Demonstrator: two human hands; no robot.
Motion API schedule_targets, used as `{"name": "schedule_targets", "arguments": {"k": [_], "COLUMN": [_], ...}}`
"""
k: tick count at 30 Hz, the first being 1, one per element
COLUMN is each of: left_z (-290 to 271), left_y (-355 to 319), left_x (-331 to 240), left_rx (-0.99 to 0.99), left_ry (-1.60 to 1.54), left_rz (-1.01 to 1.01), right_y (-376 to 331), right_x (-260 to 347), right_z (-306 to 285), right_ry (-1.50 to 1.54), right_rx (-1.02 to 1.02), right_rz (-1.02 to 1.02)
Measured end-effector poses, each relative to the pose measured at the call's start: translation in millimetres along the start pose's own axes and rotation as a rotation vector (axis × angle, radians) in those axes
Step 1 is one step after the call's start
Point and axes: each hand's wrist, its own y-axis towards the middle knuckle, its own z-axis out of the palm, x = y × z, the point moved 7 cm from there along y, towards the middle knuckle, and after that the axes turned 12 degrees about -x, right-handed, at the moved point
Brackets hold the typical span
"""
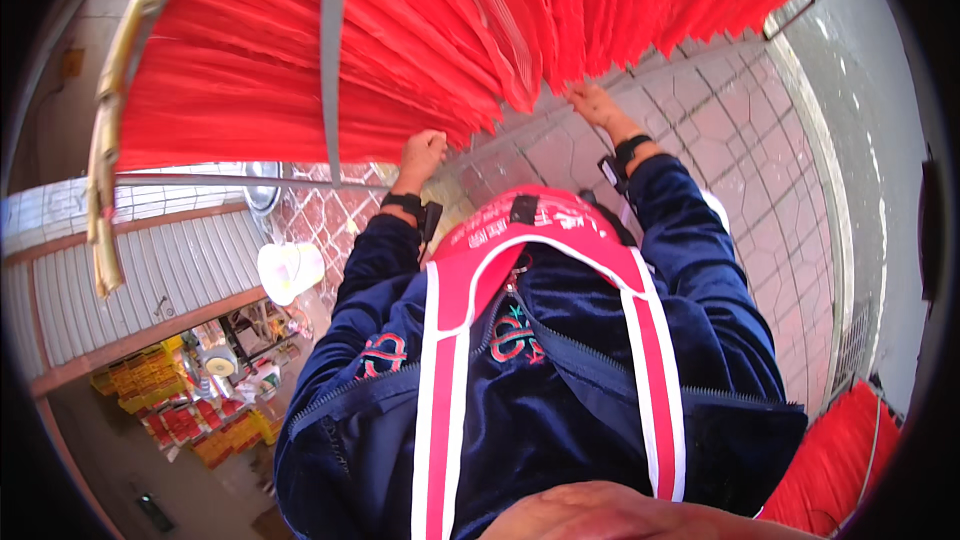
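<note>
Thin red sheets [420,30] hang in many pleated layers from a rack with grey metal bars [333,50]; whether they are cloth or paper I cannot tell. At their lower edge, left of the middle, my left hand [424,151] is closed with its fingers curled against the red layers. Farther right, my right hand [594,104] pinches at the ragged edge of the same sheets, its fingertips partly hidden. A gap between the two hands shows grey ground under the sheets. Dark straps with small devices circle both wrists.
A bamboo pole [108,140] bounds the rack at the left. A white bucket [290,272] and a metal basin [262,186] stand beside a shopfront with yellow and red packages [205,410]. Paving [760,170] meets a curb at the right; more red sheets [835,460] hang behind me.
</note>
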Motion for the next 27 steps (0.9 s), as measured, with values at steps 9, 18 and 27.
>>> {"name": "schedule_targets", "arguments": {"k": [9, 18, 27], "left_z": [-121.5, -178.1, -194.1], "left_y": [-2.2, -55.5, -106.9], "left_x": [-154.8, -274.4, -341.7], "left_rx": [-0.397, -0.518, -0.461], "left_ry": [-0.429, -0.625, -0.682], "left_rz": [0.322, 0.613, 0.868], "right_y": [10.3, -57.2, -100.1], "right_x": [228.0, 408.7, 548.9], "right_z": [-47.0, -129.9, -169.4], "right_ry": [0.330, 0.619, 0.591], "right_rx": [-0.108, -0.209, -0.380], "right_rz": [-0.380, -0.578, -1.062]}}
